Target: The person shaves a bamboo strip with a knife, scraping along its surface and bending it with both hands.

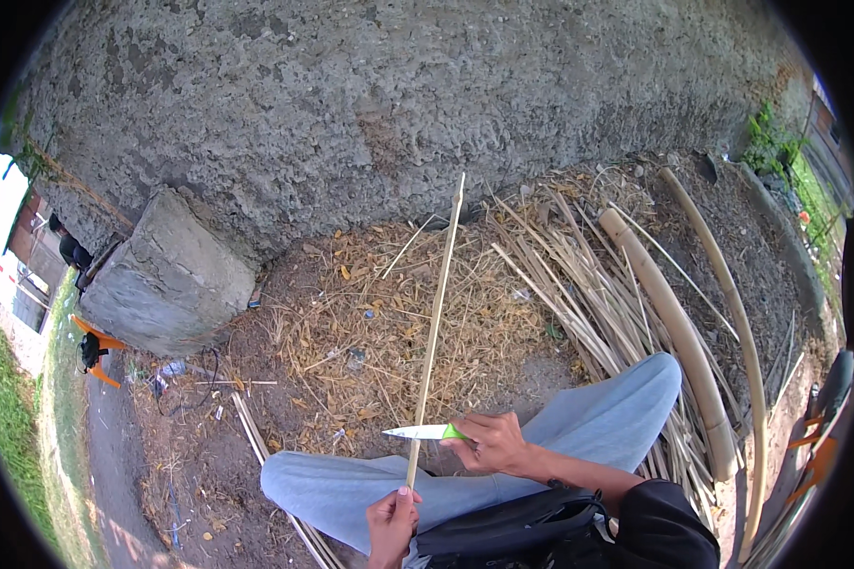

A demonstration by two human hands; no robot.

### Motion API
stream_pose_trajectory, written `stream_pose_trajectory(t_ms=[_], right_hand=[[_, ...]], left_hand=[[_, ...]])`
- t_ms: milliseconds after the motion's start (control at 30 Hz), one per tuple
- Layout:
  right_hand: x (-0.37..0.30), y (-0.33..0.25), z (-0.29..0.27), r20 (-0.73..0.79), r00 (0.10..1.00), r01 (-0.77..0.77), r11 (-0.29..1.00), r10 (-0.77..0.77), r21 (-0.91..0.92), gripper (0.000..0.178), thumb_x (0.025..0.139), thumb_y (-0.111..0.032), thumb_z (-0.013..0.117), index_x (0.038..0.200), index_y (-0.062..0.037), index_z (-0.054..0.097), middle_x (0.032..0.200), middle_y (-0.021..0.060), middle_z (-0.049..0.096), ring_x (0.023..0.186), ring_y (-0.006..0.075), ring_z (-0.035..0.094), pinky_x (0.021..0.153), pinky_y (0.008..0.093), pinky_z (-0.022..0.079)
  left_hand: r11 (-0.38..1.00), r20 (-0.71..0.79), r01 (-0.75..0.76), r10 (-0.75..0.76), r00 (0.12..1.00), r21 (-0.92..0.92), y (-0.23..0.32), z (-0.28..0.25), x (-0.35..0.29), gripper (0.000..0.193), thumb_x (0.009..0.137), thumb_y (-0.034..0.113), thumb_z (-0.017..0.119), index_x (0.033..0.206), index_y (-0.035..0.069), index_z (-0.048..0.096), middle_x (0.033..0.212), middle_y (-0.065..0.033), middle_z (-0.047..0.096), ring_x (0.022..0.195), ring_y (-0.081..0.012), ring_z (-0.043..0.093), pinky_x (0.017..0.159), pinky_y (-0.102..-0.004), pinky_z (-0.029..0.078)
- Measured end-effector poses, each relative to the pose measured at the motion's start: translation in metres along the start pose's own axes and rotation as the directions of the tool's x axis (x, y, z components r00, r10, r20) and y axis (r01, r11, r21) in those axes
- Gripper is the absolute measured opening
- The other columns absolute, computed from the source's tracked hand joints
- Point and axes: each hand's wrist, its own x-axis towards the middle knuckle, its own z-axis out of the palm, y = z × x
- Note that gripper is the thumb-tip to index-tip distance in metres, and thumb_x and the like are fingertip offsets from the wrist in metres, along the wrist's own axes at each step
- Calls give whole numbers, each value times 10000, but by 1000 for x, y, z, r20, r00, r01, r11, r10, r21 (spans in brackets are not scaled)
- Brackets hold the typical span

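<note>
My left hand [393, 521] is closed around the lower end of a long, thin bamboo strip [436, 322], thumb on top. The strip rises away from me, its far tip reaching toward the wall. In my right hand [490, 443] is a knife [425, 431] with a green handle and a short pale blade. The blade points left and lies across the strip, a little above my left hand. Whether the edge bites into the bamboo I cannot tell. My legs in light blue trousers [588, 403] are folded beneath both hands.
Many split bamboo strips [565, 275] are heaped at the right, beside a thick bamboo pole [669, 332] and a long curved one [726, 284]. Shavings [351, 322] cover the ground ahead. A rough wall [399, 95] stands behind, with a concrete block [176, 275] at left. More strips lie by my left knee.
</note>
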Motion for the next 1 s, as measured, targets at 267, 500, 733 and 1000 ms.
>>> stream_pose_trajectory(t_ms=[267, 500, 733, 1000], right_hand=[[3, 9, 2, -23, 959, -284, 959, 284, -11, 220, 817, -264, 758, 861, -54, 710, 608, 76, 619, 453, 260, 581, 414, 382, 429], [23, 55, -7, -78, 826, -561, 828, 558, -15, 255, 915, -310, 649, 836, -78, 717, 493, 84, 537, 403, 259, 525, 410, 408, 398], [48, 110, -68, -182, 772, -634, 755, 609, -165, 386, 928, -397, 621, 778, -51, 698, 498, 118, 522, 462, 316, 522, 521, 449, 423], [44, 136, -71, -321, 793, -599, 757, 518, -259, 374, 911, -364, 648, 700, -56, 629, 493, 130, 521, 461, 348, 524, 504, 468, 412]], left_hand=[[999, 33, -7, 9, 999, -38, 0, 0, 2, 365, 1016, 322, 536, 828, 26, 637, 575, 35, 487, 474, -40, 399, 426, -232, 285], [984, 18, -16, 13, 1000, 180, -15, -13, -11, 423, 1004, 393, 527, 788, 52, 651, 581, 49, 488, 521, -60, 417, 467, -261, 323], [973, 100, 56, -80, 992, 226, 4, -39, -54, 409, 1010, 332, 529, 740, 35, 606, 565, 41, 435, 551, -56, 397, 488, -273, 341], [977, 120, -60, 35, 992, 204, 12, -42, -65, 352, 992, 270, 529, 774, 15, 637, 555, 39, 434, 541, -52, 397, 477, -273, 332]])
